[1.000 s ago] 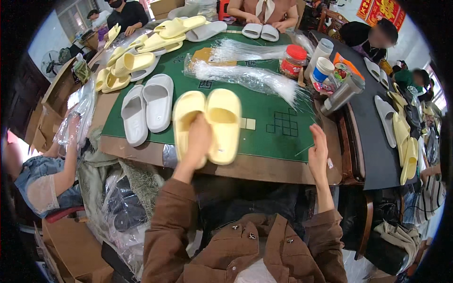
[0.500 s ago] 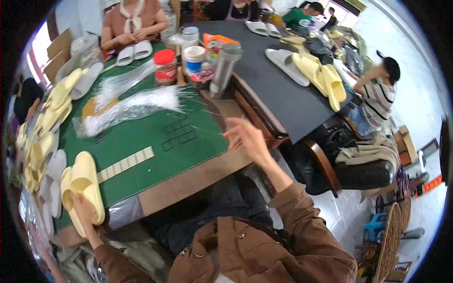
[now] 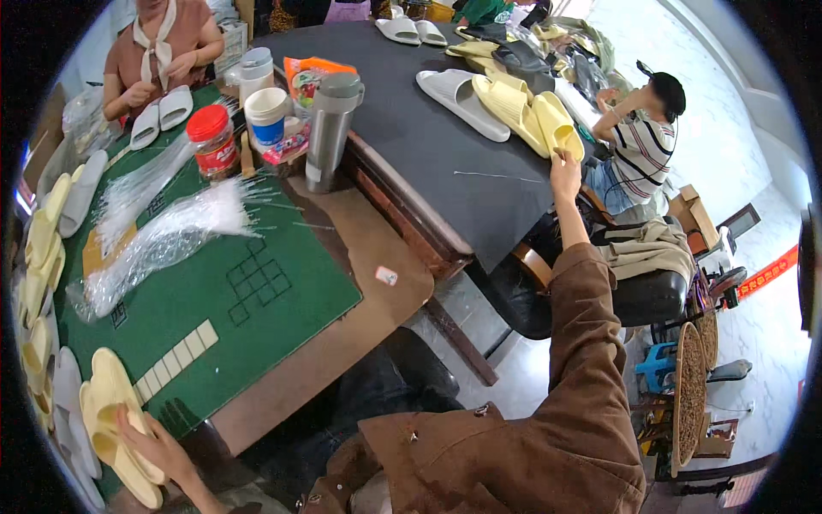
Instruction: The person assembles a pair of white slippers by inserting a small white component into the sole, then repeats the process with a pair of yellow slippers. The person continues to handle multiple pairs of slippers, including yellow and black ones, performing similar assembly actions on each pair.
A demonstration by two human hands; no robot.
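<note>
At the lower left, a pair of pale yellow slippers lies on the edge of the green table. My left hand is on them, fingers curled at the nearer slipper's strap; some fingertips are hidden. My right arm reaches far out over the dark table, where my right hand pinches the near end of a yellow slipper. Touching that slipper on its left is another yellow slipper, with a grey slipper beyond. A thin white strip lies on the dark surface nearby.
The green table bears a row of cream tiles, bundles of clear plastic strips, a red-lidded jar and a steel flask. More slippers line its left edge. A person sits opposite; another sits right.
My right hand has gone from above the green table's corner out to the right, and it now grips a yellow slipper. The view has turned rightward. My left hand stays at its slippers.
</note>
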